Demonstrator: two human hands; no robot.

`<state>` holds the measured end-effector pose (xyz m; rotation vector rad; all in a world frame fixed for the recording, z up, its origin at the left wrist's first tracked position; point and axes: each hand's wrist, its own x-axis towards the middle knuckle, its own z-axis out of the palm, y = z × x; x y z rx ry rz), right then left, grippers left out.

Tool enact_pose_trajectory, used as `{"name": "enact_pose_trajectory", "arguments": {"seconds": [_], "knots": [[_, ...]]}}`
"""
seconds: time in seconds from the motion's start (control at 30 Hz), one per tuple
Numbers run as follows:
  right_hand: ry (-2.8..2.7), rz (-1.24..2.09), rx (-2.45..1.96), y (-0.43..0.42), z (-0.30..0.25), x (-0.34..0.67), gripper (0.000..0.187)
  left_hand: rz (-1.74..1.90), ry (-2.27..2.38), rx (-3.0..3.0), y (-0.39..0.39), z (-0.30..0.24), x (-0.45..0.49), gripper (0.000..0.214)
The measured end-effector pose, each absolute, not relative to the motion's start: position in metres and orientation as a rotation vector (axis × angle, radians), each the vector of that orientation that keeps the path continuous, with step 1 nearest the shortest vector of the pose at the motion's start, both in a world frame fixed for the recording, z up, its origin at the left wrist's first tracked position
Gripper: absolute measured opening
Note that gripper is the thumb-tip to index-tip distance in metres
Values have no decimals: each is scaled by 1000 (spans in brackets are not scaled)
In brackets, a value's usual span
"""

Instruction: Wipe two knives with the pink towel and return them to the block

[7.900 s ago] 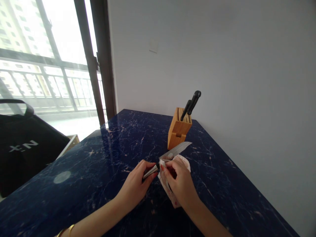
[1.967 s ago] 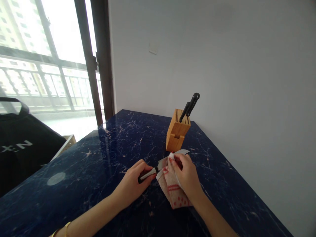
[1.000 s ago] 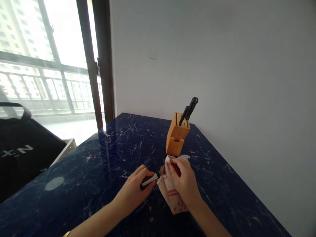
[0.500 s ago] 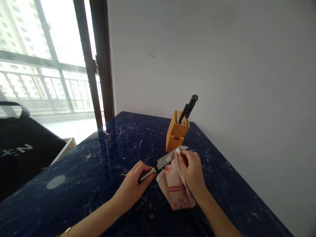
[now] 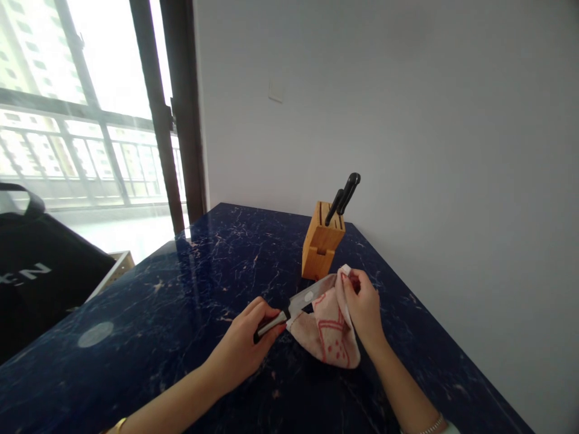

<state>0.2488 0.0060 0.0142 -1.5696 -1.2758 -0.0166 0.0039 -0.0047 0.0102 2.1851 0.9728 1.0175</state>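
Your left hand [image 5: 239, 345] is clenched around the handle of a kitchen knife [image 5: 304, 300], its blade tip tucked into a red-patterned cloth [image 5: 329, 330] above the blue marble surface [image 5: 181, 313]. Your right hand [image 5: 362, 310] pinches the cloth's raised corner, near a wooden knife block [image 5: 320, 244].

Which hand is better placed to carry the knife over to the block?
The left, probably: the left hand grips the knife by its handle, while the right hand is pinching the cloth at the blade, so it would have to let go first.
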Motion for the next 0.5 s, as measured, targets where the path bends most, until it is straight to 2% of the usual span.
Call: {"name": "enact_pose_trajectory", "arguments": {"seconds": [0.23, 0.5], "knots": [[-1175, 45, -1554, 10, 11, 258, 26, 1013, 966, 2181, -4, 11, 4, 10], [-1155, -3, -1509, 2, 18, 238, 21, 1025, 978, 2125, -5, 12, 5, 12]]}}
